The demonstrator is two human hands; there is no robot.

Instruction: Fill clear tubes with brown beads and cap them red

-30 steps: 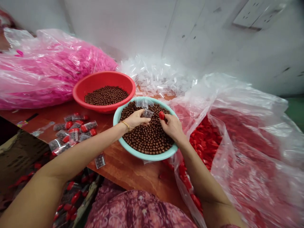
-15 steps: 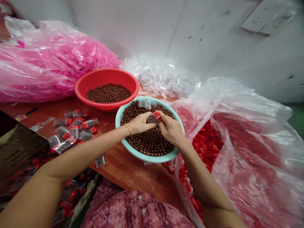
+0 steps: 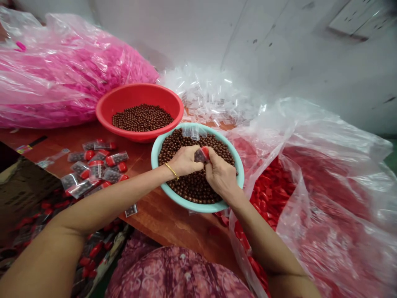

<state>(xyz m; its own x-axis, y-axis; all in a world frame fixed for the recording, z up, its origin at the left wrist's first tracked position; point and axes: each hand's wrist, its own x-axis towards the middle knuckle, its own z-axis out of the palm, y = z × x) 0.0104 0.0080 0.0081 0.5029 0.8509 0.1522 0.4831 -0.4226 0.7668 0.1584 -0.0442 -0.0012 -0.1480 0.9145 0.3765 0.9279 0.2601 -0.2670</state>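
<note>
Over a pale turquoise basin (image 3: 156,153) of round brown balls (image 3: 198,188), both my hands meet on one small clear tube (image 3: 200,156) filled with the dark balls. My left hand (image 3: 184,162), with a gold bracelet at the wrist, is closed around the tube's body. The fingers of my right hand (image 3: 221,171) pinch the red cap (image 3: 205,152) at its upper right end. Several empty clear tubes (image 3: 194,132) lie on the balls at the basin's far rim.
Filled red-capped tubes (image 3: 96,167) are heaped at left, above a box (image 3: 27,198) holding more. A red basin (image 3: 102,109) of balls stands behind. Around are a bag of pink pieces (image 3: 77,74), loose clear tubes (image 3: 214,93) and a plastic bag of red caps (image 3: 273,190).
My right hand has closed in, and its fingers now cover more of the red cap. My left hand keeps its hold on the tube. The camera view has shifted slightly.
</note>
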